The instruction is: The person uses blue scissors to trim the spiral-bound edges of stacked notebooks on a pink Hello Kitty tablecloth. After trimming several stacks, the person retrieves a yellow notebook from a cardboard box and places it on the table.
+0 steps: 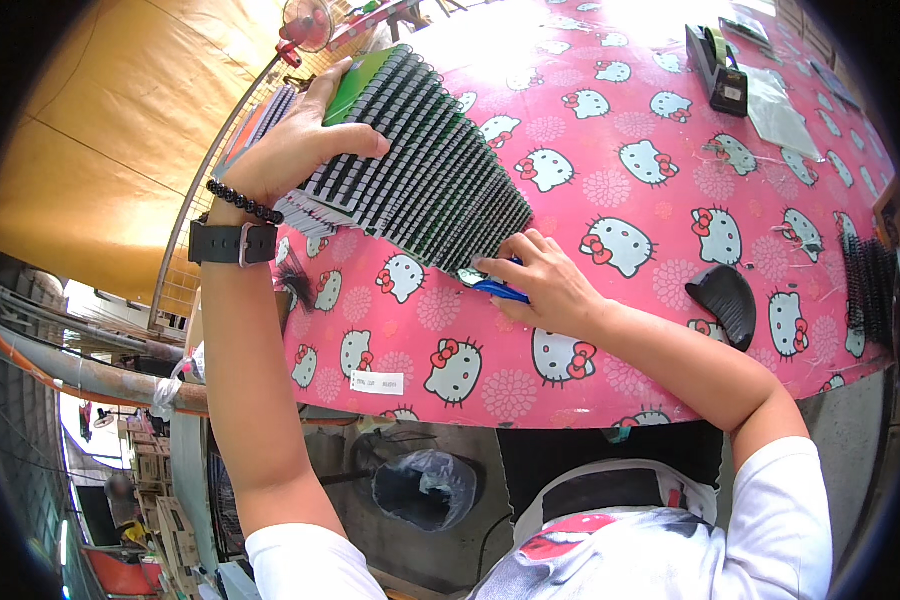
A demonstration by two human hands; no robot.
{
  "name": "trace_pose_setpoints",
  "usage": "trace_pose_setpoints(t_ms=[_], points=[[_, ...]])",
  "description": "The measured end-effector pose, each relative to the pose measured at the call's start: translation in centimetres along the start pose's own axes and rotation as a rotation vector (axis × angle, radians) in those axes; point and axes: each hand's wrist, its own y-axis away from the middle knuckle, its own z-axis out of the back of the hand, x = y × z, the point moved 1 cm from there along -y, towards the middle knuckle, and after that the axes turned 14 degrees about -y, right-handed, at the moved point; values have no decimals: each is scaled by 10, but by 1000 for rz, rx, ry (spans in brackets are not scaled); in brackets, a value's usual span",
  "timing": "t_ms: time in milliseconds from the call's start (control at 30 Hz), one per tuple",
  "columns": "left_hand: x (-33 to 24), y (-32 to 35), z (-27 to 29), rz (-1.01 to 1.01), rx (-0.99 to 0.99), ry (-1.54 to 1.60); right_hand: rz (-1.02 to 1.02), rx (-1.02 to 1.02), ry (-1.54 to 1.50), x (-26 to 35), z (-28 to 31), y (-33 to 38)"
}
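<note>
A tall stack of spiral-bound notebooks (425,165) with a green cover lies at a slant on the pink table, its rows of black coils facing me. My left hand (315,130) grips the stack's upper left end, thumb across the coils and fingers along the cover. At the stack's lower end my right hand (545,280) is closed round blue-handled pliers (500,291). The jaws touch or nearly touch the lowest coils; their exact contact is too small to tell. More notebooks or loose sheets (315,213) show under my left wrist.
The patterned pink table (510,395) curves along its near edge. A black tape dispenser (718,75) and a clear plastic bag (782,115) lie at the far right. Nearer are a black curved object (727,305) and black coils (865,290). A lined bin (425,490) stands below.
</note>
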Motion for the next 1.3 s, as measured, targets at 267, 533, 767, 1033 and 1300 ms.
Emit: trace_pose_setpoints(t_ms=[267, 533, 767, 1033, 1300], points=[[4, -2, 1, 13, 64, 34, -565, 191, -664, -8, 11, -13], [1, -2, 2, 16, 39, -27, 47, 46, 127, -6, 9, 4], [-5, 1, 0, 24, 17, -34, -672, 228, -655, -17, 11, -2], [-1, 0, 1, 21, 23, 9, -175, 47, -67, -3, 5, 7], [-7, 0, 3, 29, 49, -7, -467, 173, -390, -20, 10, 0]])
